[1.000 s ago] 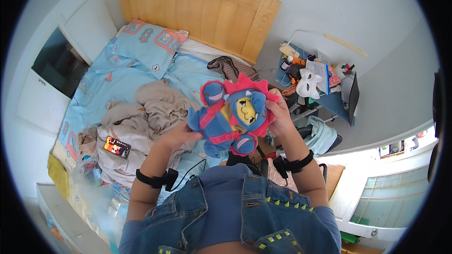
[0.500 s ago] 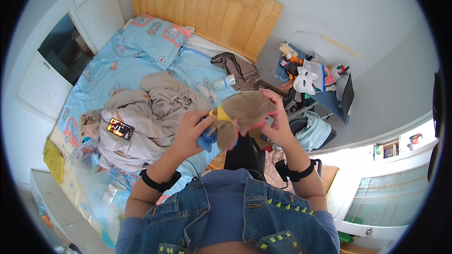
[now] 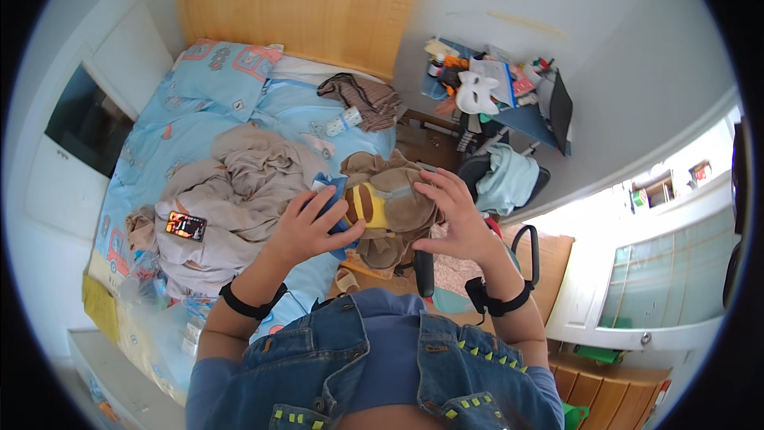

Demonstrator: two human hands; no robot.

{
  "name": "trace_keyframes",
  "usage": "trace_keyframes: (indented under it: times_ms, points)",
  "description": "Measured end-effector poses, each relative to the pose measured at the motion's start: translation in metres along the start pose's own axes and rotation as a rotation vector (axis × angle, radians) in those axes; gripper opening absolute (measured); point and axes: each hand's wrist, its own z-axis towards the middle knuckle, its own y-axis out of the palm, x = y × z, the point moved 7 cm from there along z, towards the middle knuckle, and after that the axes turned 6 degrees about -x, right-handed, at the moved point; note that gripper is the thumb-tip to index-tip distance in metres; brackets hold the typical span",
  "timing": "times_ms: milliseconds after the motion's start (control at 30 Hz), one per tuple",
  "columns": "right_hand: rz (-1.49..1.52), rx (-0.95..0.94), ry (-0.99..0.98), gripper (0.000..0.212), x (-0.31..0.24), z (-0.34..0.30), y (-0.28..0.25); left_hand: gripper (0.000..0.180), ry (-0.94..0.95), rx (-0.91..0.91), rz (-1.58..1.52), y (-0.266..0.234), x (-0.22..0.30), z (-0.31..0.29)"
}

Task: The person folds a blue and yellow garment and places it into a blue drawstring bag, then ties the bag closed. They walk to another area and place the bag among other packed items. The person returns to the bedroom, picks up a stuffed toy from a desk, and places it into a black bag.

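Observation:
In front of my chest I hold a brown plush toy [image 3: 410, 195] with a yellow middle and blue cloth at its left end. My left hand [image 3: 309, 227] is closed round the blue end, its thumb on the yellow part. At the other end my right hand [image 3: 461, 219] curves about the rounded brown part, fingertips on top and thumb below. Black bands circle both my wrists. The underside of the toy is hidden.
On the bed lie a crumpled beige blanket [image 3: 247, 179], a phone [image 3: 185, 226] with its screen lit and a blue patterned pillow [image 3: 227, 72]. To the right stand a cluttered desk with a white mask [image 3: 477, 93] and a chair draped with a pale blue cloth [image 3: 509, 179].
The plush toy has turned so its yellow middle and brown patch now show more fully. Both hands have shifted their hold on it. My view has swung, moving the bed and desk leftward.

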Motion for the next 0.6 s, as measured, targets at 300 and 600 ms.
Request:
trace_keyframes:
  times_ms: [300, 600]
  points:
    - [-0.441, 0.202, 0.482, 0.054, -0.021, -0.153, 0.001, 0.032, 0.309, 0.010, -0.193, -0.008, 0.152, 0.054]
    - [-0.553, 0.239, 0.392, 0.014, -0.044, -0.256, 0.030, 0.030, 0.351, -0.077, -0.259, -0.043, 0.261, 0.037]
